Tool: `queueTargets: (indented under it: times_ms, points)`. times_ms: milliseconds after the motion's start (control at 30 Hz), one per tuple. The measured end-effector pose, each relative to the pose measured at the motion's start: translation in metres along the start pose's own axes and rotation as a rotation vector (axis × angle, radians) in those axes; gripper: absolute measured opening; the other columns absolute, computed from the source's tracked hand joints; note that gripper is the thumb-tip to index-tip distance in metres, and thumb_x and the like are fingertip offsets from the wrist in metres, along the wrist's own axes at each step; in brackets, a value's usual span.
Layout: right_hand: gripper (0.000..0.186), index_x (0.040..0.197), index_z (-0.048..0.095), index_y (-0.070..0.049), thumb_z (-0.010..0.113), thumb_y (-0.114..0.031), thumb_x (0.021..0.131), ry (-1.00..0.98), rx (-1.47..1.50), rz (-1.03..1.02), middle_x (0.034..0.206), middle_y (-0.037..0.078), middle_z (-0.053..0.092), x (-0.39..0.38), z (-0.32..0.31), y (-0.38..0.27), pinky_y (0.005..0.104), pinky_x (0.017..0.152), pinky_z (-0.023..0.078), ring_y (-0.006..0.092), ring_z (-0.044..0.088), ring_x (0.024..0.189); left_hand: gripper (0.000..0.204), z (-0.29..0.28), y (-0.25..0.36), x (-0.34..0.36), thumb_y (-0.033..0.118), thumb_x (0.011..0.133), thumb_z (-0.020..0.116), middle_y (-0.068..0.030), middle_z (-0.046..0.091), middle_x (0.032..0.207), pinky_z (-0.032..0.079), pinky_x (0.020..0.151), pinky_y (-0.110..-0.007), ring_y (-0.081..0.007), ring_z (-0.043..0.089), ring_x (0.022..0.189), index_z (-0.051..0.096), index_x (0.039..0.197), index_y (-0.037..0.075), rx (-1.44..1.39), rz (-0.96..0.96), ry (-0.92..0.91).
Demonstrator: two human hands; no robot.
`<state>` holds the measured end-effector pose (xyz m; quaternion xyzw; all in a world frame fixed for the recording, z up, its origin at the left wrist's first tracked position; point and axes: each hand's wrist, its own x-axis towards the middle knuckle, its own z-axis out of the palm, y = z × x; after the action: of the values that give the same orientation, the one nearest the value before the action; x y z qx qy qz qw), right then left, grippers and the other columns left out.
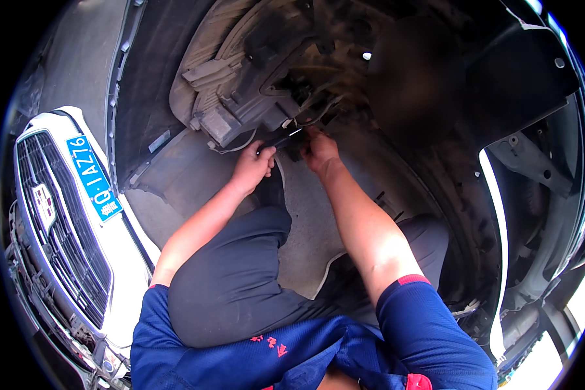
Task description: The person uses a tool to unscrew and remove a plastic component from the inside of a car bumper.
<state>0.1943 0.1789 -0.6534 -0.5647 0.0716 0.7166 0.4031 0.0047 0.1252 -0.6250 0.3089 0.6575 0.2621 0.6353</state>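
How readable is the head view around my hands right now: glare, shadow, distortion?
Head view: left hand and right hand are sharp and evenly lit on a dark tool; the wheel-well cavity above is deep shadow; fisheye bends the white bumper; glare bottom right.

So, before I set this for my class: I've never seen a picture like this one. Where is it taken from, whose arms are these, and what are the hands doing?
The picture comes from a wide fisheye camera worn on a person's head, looking down, so straight edges bend near the rim. There is no machine: the two bare forearms coming up from the lower edge are the wearer's own, and the wearer's bent knees in dark trousers show below them.

The left hand and the right hand meet around a small dark part with a thin white wire, just under a dusty grey housing inside a car's wheel arch. Whether either hand truly grips it is hard to tell.

On the left lies a detached white car bumper with a dark grille and a blue plate.
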Motion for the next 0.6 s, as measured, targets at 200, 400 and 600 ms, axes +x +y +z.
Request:
queueTargets:
  times_ms: [200, 400, 600]
  points:
    - [0.01, 0.091, 0.062, -0.014, 0.064, -0.019, 0.1, -0.067, 0.11, 0.072, 0.073, -0.002, 0.054, 0.016, -0.011, -0.001, 0.0319, 0.051, 0.039, 0.0132, 0.048, 0.061, 0.051, -0.014, 0.012, 0.003, 0.05, 0.105, 0.047, -0.0005, 0.056, 0.067, 0.048, 0.054, -0.028, -0.0098, 0.049, 0.053, 0.064, 0.106, 0.002, -0.152, -0.385, -0.136]
    - [0.011, 0.088, 0.062, -0.012, 0.063, -0.015, 0.099, -0.104, 0.085, 0.032, 0.073, -0.001, 0.055, 0.039, -0.023, -0.004, 0.0327, 0.051, 0.04, 0.014, 0.051, 0.062, 0.037, 0.011, 0.01, 0.006, 0.039, 0.105, 0.053, -0.0008, 0.057, 0.075, 0.048, 0.058, -0.026, -0.01, 0.052, 0.059, 0.062, 0.112, 0.004, -0.108, -0.16, 0.002]
    - [0.011, 0.088, 0.062, -0.012, 0.067, -0.016, 0.097, 0.062, 0.037, 0.041, 0.074, -0.002, 0.055, 0.012, 0.007, -0.001, 0.0319, 0.051, 0.038, 0.0122, 0.05, 0.062, 0.025, -0.007, 0.006, -0.001, 0.029, 0.105, 0.056, 0.0002, 0.051, 0.069, 0.045, 0.054, -0.026, -0.0099, 0.049, 0.056, 0.058, 0.108, 0.003, 0.085, 0.045, 0.035]
